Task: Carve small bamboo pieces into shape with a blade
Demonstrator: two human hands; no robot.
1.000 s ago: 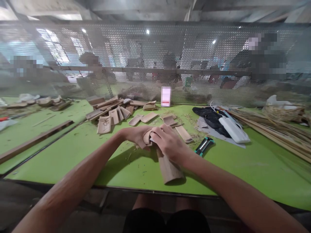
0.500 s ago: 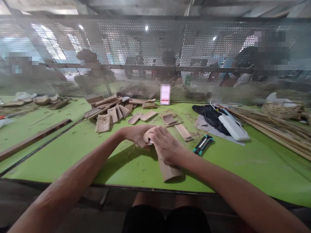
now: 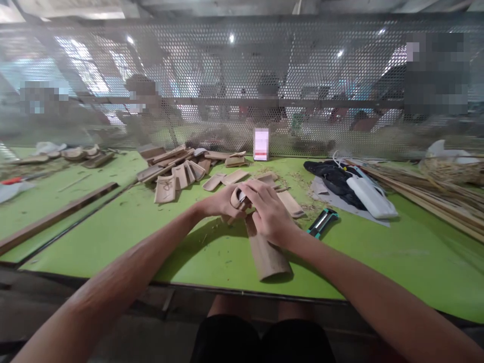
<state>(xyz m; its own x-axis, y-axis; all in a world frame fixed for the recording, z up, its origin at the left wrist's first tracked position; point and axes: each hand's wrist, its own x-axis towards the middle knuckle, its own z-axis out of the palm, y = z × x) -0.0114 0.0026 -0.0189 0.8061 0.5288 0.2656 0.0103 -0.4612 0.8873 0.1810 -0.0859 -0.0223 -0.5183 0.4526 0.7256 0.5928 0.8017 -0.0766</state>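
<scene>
My left hand [image 3: 223, 202] is closed round a small curved bamboo piece [image 3: 236, 198] above the middle of the green table. My right hand [image 3: 266, 209] meets it from the right, its fingers bent over a small shiny, blade-like thing [image 3: 242, 196] at the piece's edge. What the right fingers grip is mostly hidden. Beneath my right hand a larger curved bamboo piece [image 3: 267, 257] lies on the table, its wide end toward me.
Bamboo pieces [image 3: 165, 189] are heaped behind my hands. At the right are a teal-and-black tool [image 3: 323, 222], a white power strip [image 3: 372, 195], a black cloth [image 3: 335, 184] and long strips [image 3: 427, 196]. A wooden bar [image 3: 60, 217] lies left.
The small piece has tilted, so its rounded end faces me more. My right fingers have shifted and spread slightly over it. The whole view has moved a little.
</scene>
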